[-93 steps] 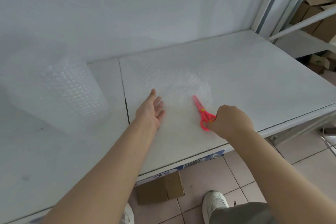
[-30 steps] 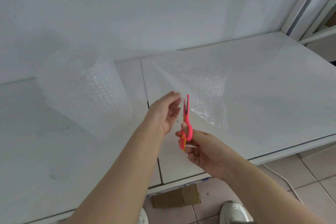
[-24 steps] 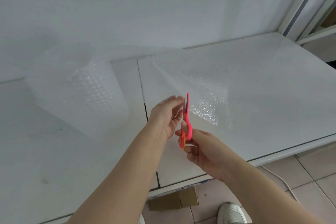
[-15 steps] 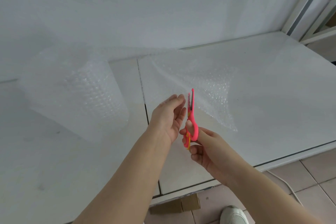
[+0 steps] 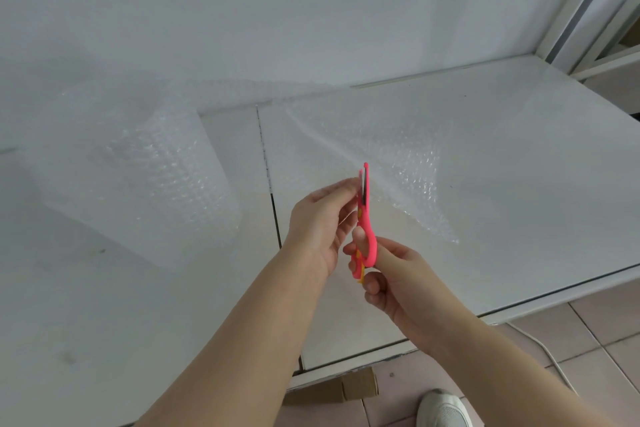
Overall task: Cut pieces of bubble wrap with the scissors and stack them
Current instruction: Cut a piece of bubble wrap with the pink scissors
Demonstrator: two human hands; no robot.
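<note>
Gripping the pink scissors by their loops, the right hand holds them above the desk, near its front edge. In the head view the blades are nearly closed, with the tips pointing up and away toward the wall and the long axis close to upright. The left hand pinches the lifted bubble wrap just beside the blades. Fingertips that close could be nicked. Slack film could also fold between the blades and tear rather than cut.
</note>
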